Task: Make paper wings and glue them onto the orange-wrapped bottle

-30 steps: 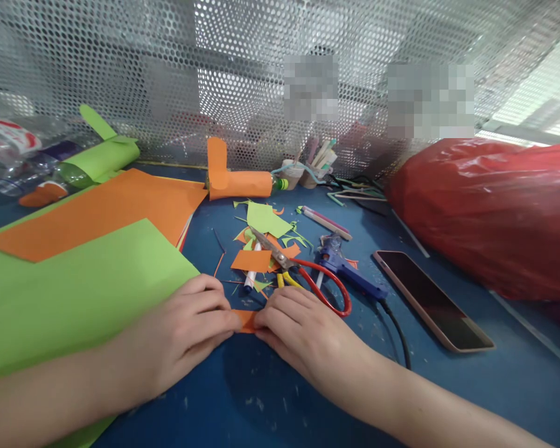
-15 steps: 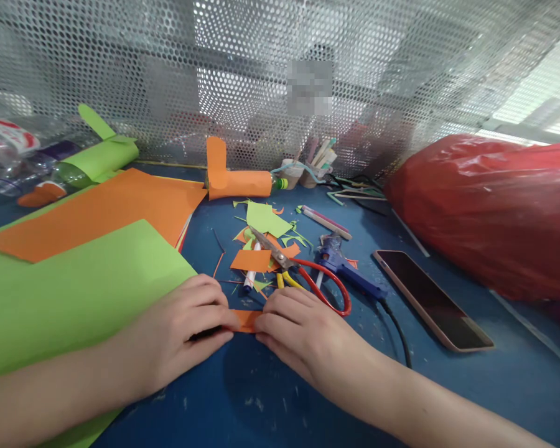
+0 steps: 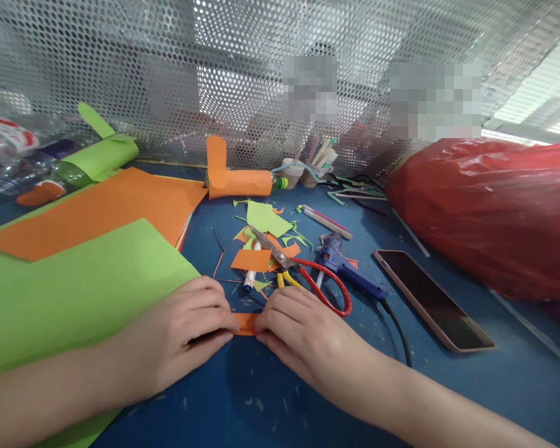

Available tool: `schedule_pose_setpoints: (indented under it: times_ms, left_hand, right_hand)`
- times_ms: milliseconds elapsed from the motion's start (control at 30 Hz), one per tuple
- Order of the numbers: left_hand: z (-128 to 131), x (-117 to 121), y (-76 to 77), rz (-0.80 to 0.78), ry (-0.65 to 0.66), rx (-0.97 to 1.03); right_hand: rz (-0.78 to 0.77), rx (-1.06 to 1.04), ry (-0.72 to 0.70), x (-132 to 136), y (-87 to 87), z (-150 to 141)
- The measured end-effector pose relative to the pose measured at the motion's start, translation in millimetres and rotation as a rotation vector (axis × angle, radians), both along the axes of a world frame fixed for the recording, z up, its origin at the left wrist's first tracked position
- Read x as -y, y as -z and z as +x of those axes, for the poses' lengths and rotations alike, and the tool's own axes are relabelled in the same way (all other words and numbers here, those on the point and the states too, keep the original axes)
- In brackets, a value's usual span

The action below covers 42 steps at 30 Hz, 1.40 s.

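Observation:
A small orange paper strip (image 3: 247,324) lies low over the blue table, pinched at both ends. My left hand (image 3: 191,333) is closed on its left end, and my right hand (image 3: 303,336) grips the right end. Only the strip's middle shows; the fingers cover the rest. Just beyond my right hand lie red-handled scissors (image 3: 324,280) on top of paper scraps (image 3: 266,218), with a white marker (image 3: 252,270) and yellow handles (image 3: 289,280) partly under them. A blue glue gun (image 3: 354,274) rests to the right of the scissors.
Green paper (image 3: 98,280) and orange paper (image 3: 107,211) cover the left side. A paper-wrapped orange bottle (image 3: 242,183) and a green one (image 3: 105,158) lie at the back. On the right are a phone (image 3: 434,302) and a large red bag (image 3: 490,218). Perforated metal (image 3: 242,81) bounds the back.
The orange strip has shifted very slightly toward me. Both hands keep their pinch on it, almost unmoved.

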<state>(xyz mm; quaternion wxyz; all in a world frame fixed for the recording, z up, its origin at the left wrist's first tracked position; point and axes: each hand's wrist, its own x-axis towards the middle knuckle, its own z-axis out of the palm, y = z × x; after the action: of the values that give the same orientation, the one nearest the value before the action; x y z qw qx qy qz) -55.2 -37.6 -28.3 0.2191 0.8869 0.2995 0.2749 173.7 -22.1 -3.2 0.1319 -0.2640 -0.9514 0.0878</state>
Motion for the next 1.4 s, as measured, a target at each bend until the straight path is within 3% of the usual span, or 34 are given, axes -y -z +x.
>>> schedule_pose_setpoints:
  times_ms: [333, 633, 1000, 1400]
  left_hand:
    - [-0.1, 1.7, -3.0, 0.011, -0.013, -0.053]
    - [-0.5, 0.8, -0.6, 0.048, -0.018, -0.042]
    - [0.9, 3.4, -1.3, 0.071, 0.004, -0.102]
    - [4.2, 3.7, -1.7, 0.303, -0.032, -0.166]
  right_hand:
    - [-0.043, -0.005, 0.058, 1.3, 0.8, -2.2]
    - [0.008, 0.022, -0.055, -3.5, -3.6, 4.4]
    - [-0.017, 0.006, -0.026, -1.9, -3.8, 2.0]
    - [0.025, 0.018, -0.012, -4.0, 1.2, 2.4]
